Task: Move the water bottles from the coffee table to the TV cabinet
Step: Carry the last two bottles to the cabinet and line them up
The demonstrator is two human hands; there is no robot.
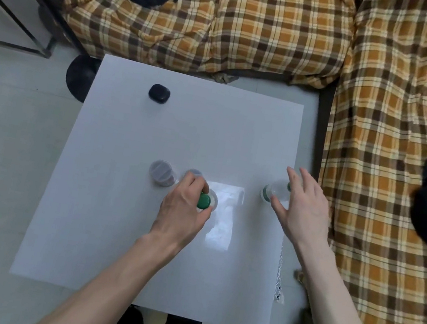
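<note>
Seemingly bottle point(206, 202) within left fingers point(198, 185)

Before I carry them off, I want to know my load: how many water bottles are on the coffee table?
2. One green-capped bottle stands near the table's middle, gripped by the left hand. A second bottle lies toward the right edge, partly hidden behind the open right hand.
</note>
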